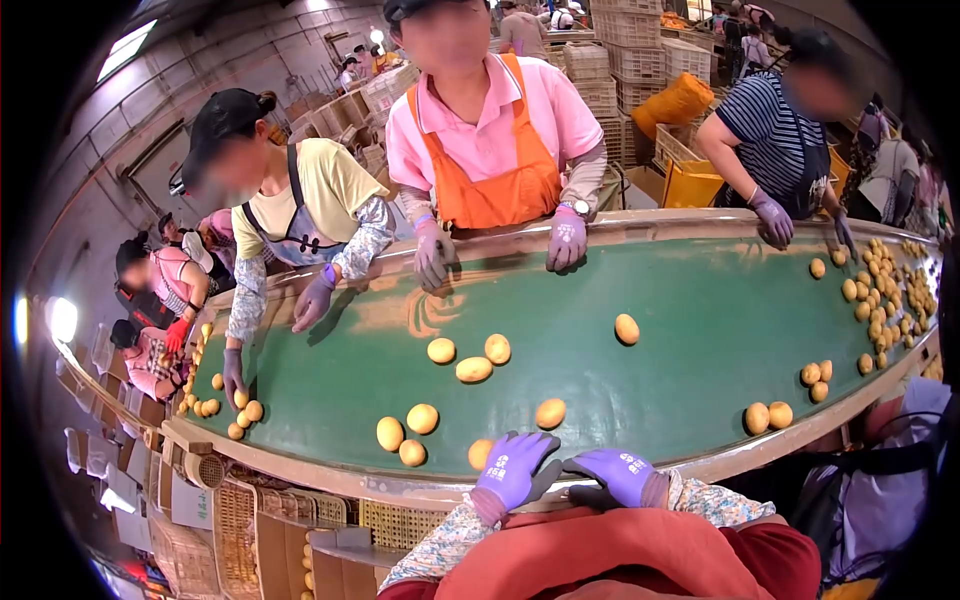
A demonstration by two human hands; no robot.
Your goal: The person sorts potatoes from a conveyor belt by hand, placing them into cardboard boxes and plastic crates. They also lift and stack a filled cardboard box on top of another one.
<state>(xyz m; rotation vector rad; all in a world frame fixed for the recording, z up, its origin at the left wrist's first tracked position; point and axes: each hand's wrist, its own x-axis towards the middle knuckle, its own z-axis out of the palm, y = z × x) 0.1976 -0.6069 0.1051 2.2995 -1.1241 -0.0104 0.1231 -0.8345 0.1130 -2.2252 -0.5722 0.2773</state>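
Observation:
My left hand [512,470], in a purple glove with a grey palm, rests at the near edge of the green conveyor belt [560,340]. Its fingers are stretched out and apart, with no object visible in them. A potato [481,454] lies right beside it, partly hidden behind the glove. Another potato [550,413] sits just beyond the fingertips. Close by on the right, my right hand [618,474] is gloved the same way, its fingers extended toward the left hand and holding nothing that I can see. Three potatoes [390,433] lie grouped to the left.
Opposite, a person in an orange apron [495,165] has both gloved hands on the belt. Other workers stand at both sides. Potatoes crowd the belt's right end [885,290]. Below the near rim [350,480] are baskets [235,520] and cardboard boxes. Stacked crates [630,60] stand behind.

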